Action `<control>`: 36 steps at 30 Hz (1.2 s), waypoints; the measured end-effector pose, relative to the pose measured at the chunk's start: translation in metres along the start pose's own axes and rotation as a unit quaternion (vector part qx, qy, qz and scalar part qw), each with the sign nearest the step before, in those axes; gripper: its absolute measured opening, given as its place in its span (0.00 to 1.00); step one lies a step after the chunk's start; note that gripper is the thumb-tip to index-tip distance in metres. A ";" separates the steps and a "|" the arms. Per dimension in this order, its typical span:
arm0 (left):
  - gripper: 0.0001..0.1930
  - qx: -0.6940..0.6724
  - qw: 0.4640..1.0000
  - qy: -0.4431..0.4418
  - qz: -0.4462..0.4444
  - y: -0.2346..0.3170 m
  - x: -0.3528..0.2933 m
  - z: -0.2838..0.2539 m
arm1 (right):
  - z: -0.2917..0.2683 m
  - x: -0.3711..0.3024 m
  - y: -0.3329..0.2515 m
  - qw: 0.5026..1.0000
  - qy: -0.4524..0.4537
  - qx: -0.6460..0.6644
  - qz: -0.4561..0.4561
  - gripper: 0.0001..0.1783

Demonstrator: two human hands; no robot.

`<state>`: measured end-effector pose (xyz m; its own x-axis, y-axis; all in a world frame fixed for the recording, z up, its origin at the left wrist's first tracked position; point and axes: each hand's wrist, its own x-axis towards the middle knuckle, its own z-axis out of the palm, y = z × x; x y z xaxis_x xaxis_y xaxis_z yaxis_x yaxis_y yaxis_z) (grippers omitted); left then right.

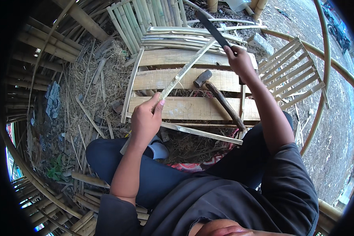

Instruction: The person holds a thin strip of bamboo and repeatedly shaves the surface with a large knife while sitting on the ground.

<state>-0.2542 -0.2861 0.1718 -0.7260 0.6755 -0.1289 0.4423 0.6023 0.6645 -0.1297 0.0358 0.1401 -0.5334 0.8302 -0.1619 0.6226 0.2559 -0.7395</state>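
My left hand (146, 118) is closed around the lower end of a long bamboo strip (187, 69), which slants up to the right over a low wooden slatted bench (161, 106). In my right hand (240, 63) is a machete (212, 28), its dark blade pointing up and left. The blade lies close to the strip's upper end; whether they touch I cannot tell. Between my hands a hammer (224, 103) with a dark metal head and wooden handle rests on the bench planks, its handle end toward my right knee.
Several bamboo strips (173, 32) lie along the bench's far edge. Behind stands a green bamboo slatted panel (145, 19); another slatted panel (291, 72) leans at right near a grey block (260, 44). Shavings and scraps (102, 78) cover the ground at left. Bamboo poles (327, 51) curve along the right.
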 end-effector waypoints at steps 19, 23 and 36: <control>0.21 -0.029 1.000 0.007 0.011 -0.002 -0.003 0.006 | 0.015 -0.009 -0.017 0.998 -0.046 -0.032 0.031 0.26; 0.20 -0.029 0.999 -0.013 -0.001 0.001 -0.001 0.003 | 0.053 -0.037 -0.010 0.994 -0.027 -0.057 -0.093 0.25; 0.20 0.005 1.000 -0.007 0.019 0.000 -0.002 0.010 | 0.020 -0.004 -0.012 0.990 -0.078 -0.088 0.078 0.37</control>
<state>-0.2474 -0.2834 0.1642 -0.7010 0.7041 -0.1135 0.4758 0.5802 0.6611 -0.1460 0.0194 0.1364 -0.4963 0.7834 -0.3741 0.7869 0.2240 -0.5749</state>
